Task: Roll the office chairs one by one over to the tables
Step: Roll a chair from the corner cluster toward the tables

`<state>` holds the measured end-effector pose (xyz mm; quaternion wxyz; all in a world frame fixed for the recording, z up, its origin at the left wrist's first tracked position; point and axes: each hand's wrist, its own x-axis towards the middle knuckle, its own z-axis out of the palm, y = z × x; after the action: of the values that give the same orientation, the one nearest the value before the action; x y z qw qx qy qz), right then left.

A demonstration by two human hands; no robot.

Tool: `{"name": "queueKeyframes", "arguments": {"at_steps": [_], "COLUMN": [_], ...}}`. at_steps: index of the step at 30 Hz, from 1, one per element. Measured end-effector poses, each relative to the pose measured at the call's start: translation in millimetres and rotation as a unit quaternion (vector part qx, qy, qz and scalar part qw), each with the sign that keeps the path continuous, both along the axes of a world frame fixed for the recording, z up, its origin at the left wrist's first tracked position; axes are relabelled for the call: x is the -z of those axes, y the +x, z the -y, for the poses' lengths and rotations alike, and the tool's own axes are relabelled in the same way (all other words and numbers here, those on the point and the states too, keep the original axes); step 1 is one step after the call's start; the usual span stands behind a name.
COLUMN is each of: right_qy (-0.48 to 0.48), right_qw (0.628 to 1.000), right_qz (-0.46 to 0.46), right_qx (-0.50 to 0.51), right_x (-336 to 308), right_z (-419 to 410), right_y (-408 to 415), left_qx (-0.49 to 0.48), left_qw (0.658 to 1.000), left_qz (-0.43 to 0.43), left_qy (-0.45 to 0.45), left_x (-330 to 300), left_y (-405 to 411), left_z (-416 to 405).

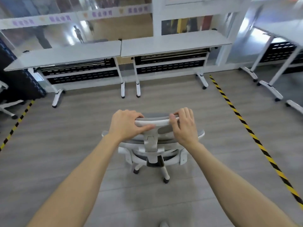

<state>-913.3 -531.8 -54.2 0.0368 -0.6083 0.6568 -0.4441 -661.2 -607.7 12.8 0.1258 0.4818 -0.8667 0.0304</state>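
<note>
On the chair's headrest (155, 121) (white-framed), left hand (125, 122) and right hand (184, 124) both grip.

White-grey chair (153, 141); yellow-black striped floor tape (255, 138)

A grey wood-look floor (82, 136) is carrying a white office chair (152, 149), wheeled tables (172, 45) far off, and striped tape (255, 138) on the right.

Grey wood-look floor (82, 128) with yellow-black hazard tape (246, 126) down the right side (another strip on the left), plus a glass partition (49, 30) with purple lettering.
</note>
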Motion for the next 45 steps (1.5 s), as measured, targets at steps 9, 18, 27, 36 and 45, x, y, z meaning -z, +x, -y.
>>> {"name": "queueKeyframes", "arguments": {"at_steps": [9, 18, 27, 36, 45], "right_qy": [0.063, -0.012, 0.036, 0.061, 0.03], "right_qw": [0.995, 0.989, 0.969, 0.955, 0.956], "right_qz": [-0.08, -0.067, -0.064, -0.06, -0.069], "right_qx": [0.022, 0.133, 0.238, 0.284, 0.283], "right_x": [-8.4, -5.0, -15.2, -13.2, -19.6], "right_z": [59.6, 156.2, 235.7, 308.8, 413.3], "right_y": [-87.7, -153.3, -236.0, -304.4, -408.0], "left_qx": [0.084, 0.191, 0.297, 0.343, 0.348], "left_qw": [0.996, 0.978, 0.952, 0.938, 0.932], "left_qz": [-0.039, -0.089, -0.077, -0.043, -0.087], "left_qy": [-0.004, 0.001, 0.017, 0.034, 0.048], "left_x": [3.0, 6.2, 3.6, 6.7, 6.5], "left_y": [-87.8, -184.4, -315.8, -407.5, -509.7], "left_z": [115.2, 257.7, 391.3, 478.2, 580.5]}}
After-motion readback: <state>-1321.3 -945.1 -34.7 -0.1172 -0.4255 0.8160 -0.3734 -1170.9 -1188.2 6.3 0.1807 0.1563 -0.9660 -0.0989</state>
